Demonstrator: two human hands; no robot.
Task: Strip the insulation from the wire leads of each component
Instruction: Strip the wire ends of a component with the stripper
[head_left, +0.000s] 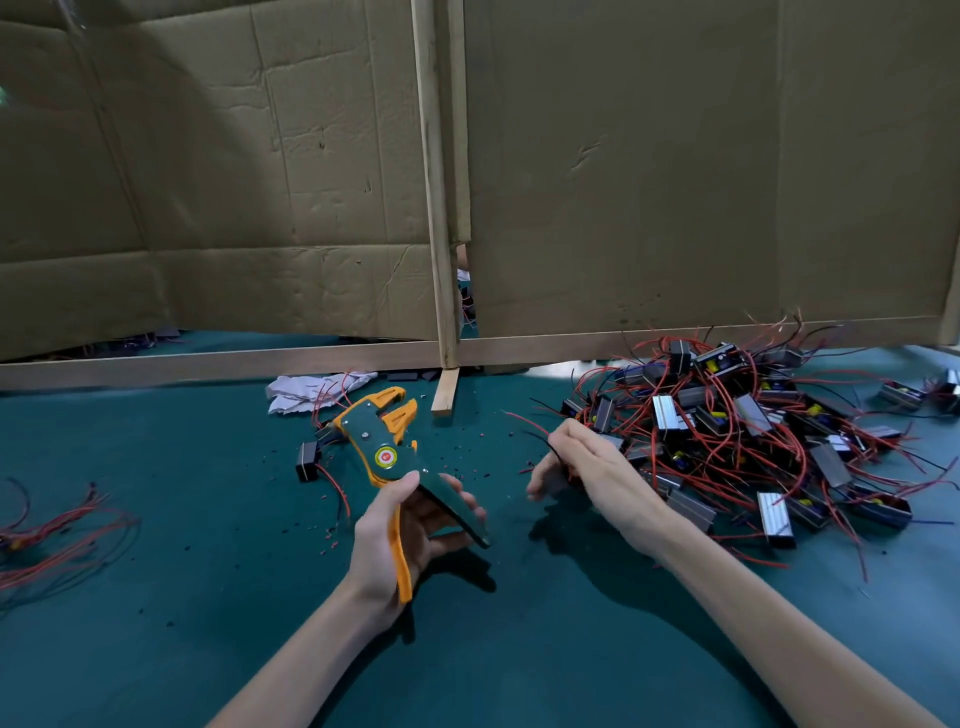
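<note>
Green matting covers the bench. Nearest, the left hand grips the stripper by its spread handles. To its right, the right hand curls round a part's leads, with the pile just beyond. Both tips should enter the jaws squarely before squeezing.

We see a matt teal cloth-like cover on the bench. Wire stripper: matt orange and dark green plastic. Components: ribbed bright metal shells, black plastic ends, smooth red and black lead insulation. Screens are creased matt cardboard on bare wood rails.
</note>
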